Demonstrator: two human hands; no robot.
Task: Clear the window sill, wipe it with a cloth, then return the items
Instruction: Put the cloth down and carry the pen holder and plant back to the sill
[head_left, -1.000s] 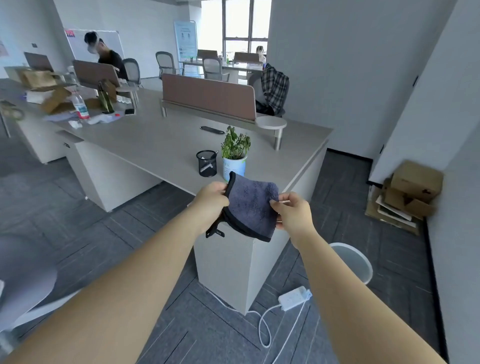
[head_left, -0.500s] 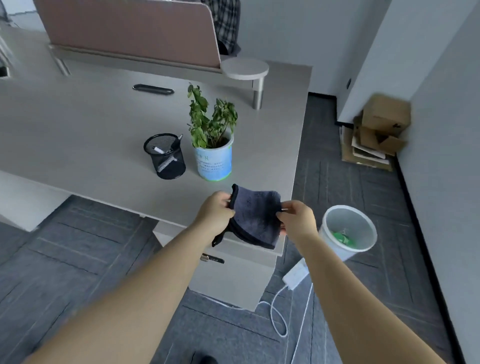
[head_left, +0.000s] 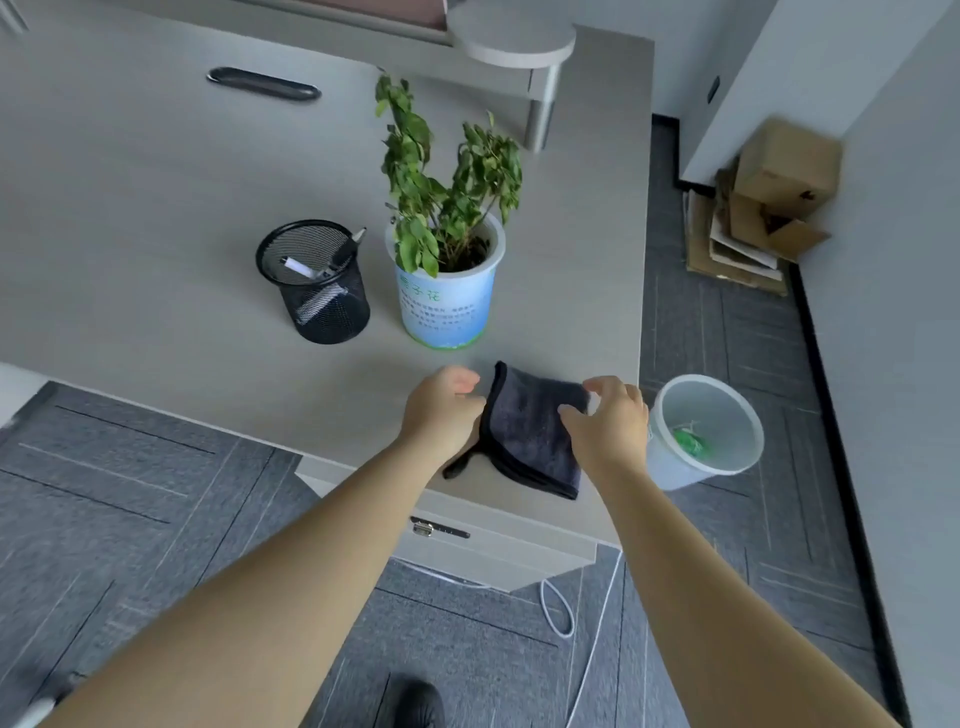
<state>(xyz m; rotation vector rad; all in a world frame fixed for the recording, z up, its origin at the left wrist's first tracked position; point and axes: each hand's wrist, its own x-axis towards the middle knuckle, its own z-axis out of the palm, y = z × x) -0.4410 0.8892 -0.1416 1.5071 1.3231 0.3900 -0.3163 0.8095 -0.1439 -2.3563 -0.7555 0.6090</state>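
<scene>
A folded dark grey cloth (head_left: 530, 436) lies flat on the near right corner of the desk (head_left: 156, 208). My left hand (head_left: 441, 410) is at its left edge, fingers curled against the hem. Over the cloth's right side hovers my right hand (head_left: 608, 421), fingers spread and thumb touching the fabric. Just behind the cloth stands a potted green plant in a white and blue pot (head_left: 447, 291). To the left of the pot is a black mesh pen cup (head_left: 317, 280) with pens inside. No window sill is in view.
A white waste bin (head_left: 701, 436) stands on the floor right of the desk corner. Cardboard boxes (head_left: 763, 208) are stacked against the far right wall. A white cable (head_left: 561, 613) trails on the carpet below the desk. A black flat object (head_left: 262, 83) lies farther back on the desk.
I have stepped up to the desk and looked down. The cloth, held up between both hands before, now lies on the desk corner, and my right hand's fingers have spread.
</scene>
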